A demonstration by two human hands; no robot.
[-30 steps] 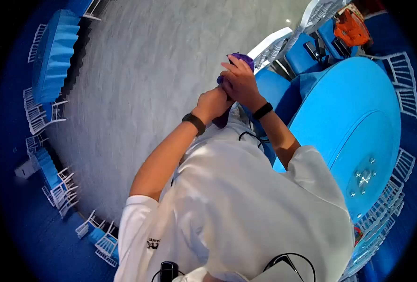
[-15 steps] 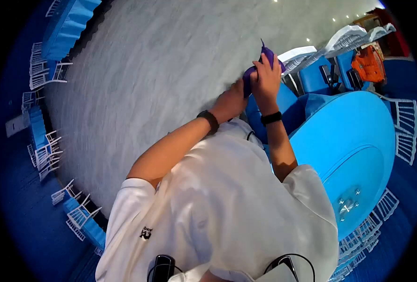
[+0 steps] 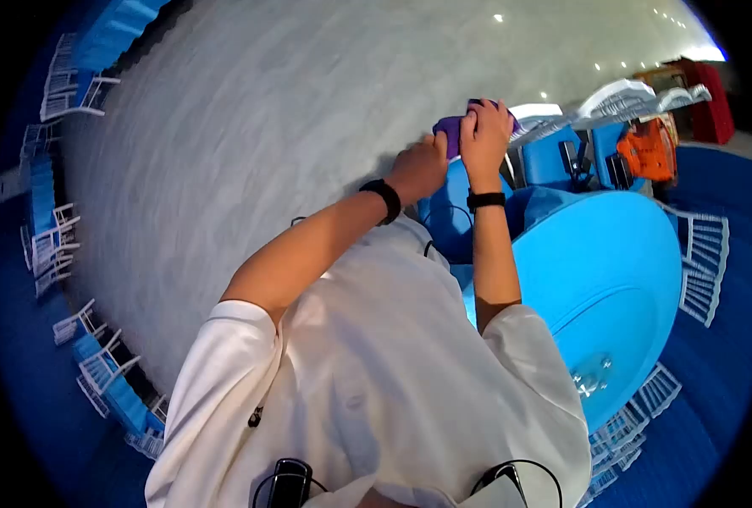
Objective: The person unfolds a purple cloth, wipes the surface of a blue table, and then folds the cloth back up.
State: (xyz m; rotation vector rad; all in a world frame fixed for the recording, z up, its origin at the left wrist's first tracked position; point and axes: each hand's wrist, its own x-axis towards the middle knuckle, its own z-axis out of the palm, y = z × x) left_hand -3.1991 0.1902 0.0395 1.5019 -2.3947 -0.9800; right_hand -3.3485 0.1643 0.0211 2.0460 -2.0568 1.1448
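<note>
A bunched purple cloth [image 3: 449,134] is at the top of a white chair back near the upper middle. My left hand [image 3: 420,169] is closed on the cloth's lower left side, its fingertips partly hidden. Just to the right, my right hand [image 3: 486,146] is wrapped over the cloth from above, the thumb toward my left hand. Part of the cloth shows beyond the right fingers. Below my hands is a blue chair seat [image 3: 450,222].
A round blue table [image 3: 596,254] with a raised disc and shiny metal pieces stands to the right. White chairs [image 3: 617,102] line its far side, with dark items and an orange bag [image 3: 649,152] on blue seats. More chairs and blue tables stand far left.
The cloth's upright pointed end no longer shows; the cloth looks more compact. My right hand has moved down a little and lies flatter over it. The camera view has shifted slightly.
</note>
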